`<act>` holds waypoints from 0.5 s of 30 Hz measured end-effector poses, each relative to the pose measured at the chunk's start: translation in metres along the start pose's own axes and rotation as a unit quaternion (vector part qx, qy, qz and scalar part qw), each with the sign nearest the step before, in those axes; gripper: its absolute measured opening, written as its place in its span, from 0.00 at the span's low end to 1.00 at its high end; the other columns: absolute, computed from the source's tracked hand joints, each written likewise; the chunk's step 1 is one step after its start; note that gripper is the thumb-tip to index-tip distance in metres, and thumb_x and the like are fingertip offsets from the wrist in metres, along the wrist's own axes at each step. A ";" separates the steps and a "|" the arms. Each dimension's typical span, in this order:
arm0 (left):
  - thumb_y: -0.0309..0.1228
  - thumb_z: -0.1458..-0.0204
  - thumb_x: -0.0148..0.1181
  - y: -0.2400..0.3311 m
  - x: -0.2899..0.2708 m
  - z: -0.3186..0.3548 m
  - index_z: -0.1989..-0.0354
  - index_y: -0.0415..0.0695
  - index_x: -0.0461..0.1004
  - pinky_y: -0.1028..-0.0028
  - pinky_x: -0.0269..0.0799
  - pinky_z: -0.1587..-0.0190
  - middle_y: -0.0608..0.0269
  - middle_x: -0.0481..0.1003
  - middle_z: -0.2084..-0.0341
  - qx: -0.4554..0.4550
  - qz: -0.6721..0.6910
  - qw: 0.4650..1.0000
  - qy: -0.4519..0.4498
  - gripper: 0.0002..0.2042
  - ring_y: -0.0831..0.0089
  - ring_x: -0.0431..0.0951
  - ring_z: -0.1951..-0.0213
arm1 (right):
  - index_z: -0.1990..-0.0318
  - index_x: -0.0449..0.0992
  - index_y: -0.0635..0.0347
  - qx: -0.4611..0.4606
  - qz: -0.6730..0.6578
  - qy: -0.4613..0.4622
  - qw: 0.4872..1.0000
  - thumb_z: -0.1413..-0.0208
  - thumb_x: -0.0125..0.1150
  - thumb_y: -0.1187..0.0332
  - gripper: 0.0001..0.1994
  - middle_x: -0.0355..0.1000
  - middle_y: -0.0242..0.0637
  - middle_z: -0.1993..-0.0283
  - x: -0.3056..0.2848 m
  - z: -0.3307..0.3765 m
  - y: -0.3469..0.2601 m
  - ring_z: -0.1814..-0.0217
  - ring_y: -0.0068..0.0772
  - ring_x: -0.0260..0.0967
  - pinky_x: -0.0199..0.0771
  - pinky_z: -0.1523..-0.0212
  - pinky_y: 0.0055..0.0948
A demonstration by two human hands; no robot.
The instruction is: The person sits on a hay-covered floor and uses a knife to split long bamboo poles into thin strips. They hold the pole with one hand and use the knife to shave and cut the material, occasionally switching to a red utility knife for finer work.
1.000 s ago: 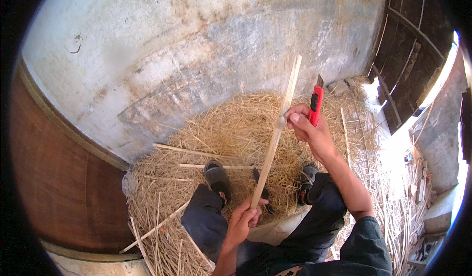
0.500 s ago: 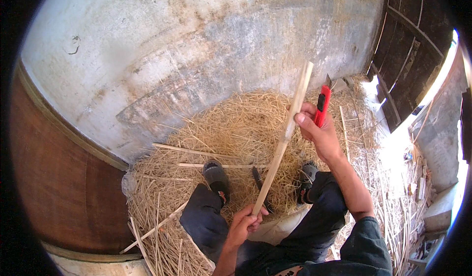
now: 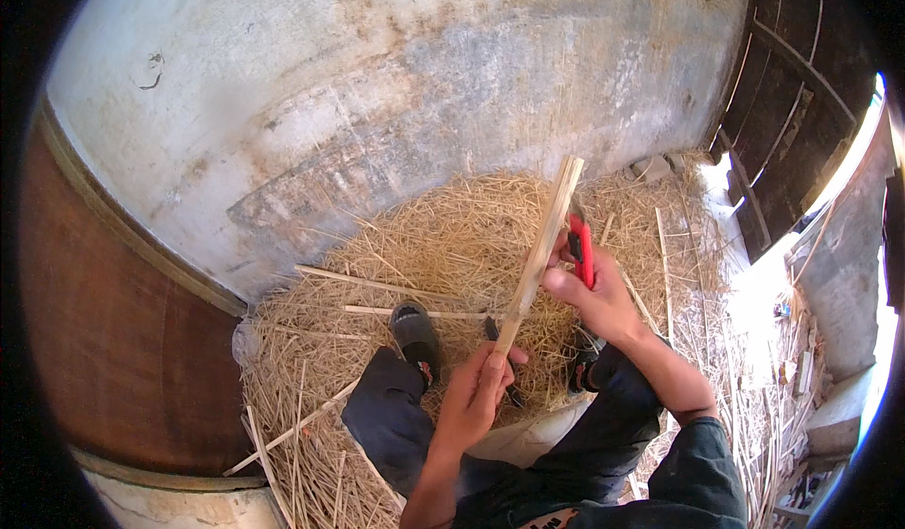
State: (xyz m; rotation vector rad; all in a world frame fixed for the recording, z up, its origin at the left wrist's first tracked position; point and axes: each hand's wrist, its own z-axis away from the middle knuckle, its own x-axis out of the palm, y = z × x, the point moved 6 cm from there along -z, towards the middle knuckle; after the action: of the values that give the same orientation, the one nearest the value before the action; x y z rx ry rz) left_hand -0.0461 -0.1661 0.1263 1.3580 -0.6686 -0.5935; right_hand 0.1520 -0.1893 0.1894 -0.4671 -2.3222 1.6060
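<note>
The bamboo strip (image 3: pixel 540 246) is long and thin. It runs from low near the person's lap up and away, leaning a bit to the right. The left hand (image 3: pixel 479 389) is curled tight around the strip's bottom end. The right hand (image 3: pixel 592 293) is higher up, right beside the strip's middle, on its right side. It grips a red-handled knife (image 3: pixel 581 249), and the blade touches the strip there. So the right hand is nearer the strip's top.

Under the strip lies a big pile of straw-like shavings (image 3: pixel 443 246). More loose strips (image 3: pixel 377 286) lie flat on the pile, to the left of the held strip. Two dark shoes (image 3: pixel 416 335) rest below it. Nothing blocks the strip.
</note>
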 end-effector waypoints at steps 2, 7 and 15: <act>0.42 0.29 0.43 0.006 -0.004 0.003 0.56 0.39 0.72 0.77 0.56 0.77 0.71 0.64 0.79 0.051 -0.100 0.992 0.058 0.18 0.84 0.58 0.80 | 0.52 0.75 0.66 -0.036 0.009 0.017 0.999 0.35 0.59 0.60 0.16 0.73 0.29 0.64 -0.005 0.003 -0.008 0.60 0.23 0.68 0.68 0.54 0.27; 0.39 0.29 0.42 0.016 -0.005 0.017 0.59 0.39 0.72 0.75 0.57 0.77 0.67 0.64 0.82 0.082 -0.190 0.971 0.123 0.16 0.82 0.60 0.81 | 0.50 0.75 0.65 -0.049 0.281 -0.059 0.957 0.36 0.59 0.61 0.16 0.72 0.39 0.64 -0.031 0.021 -0.020 0.63 0.36 0.72 0.70 0.61 0.34; 0.36 0.30 0.46 0.026 0.002 0.025 0.54 0.40 0.75 0.73 0.60 0.77 0.64 0.66 0.83 0.077 -0.271 0.949 0.144 0.14 0.78 0.63 0.81 | 0.49 0.78 0.61 -0.176 0.348 -0.074 0.918 0.46 0.68 0.67 0.17 0.70 0.40 0.68 -0.014 0.032 -0.026 0.69 0.41 0.71 0.71 0.69 0.35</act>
State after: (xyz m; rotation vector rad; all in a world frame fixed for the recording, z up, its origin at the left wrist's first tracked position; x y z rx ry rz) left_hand -0.0628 -0.1814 0.1543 1.7493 -0.0944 -0.7673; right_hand 0.1486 -0.2309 0.2023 -1.4374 -2.7543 1.4988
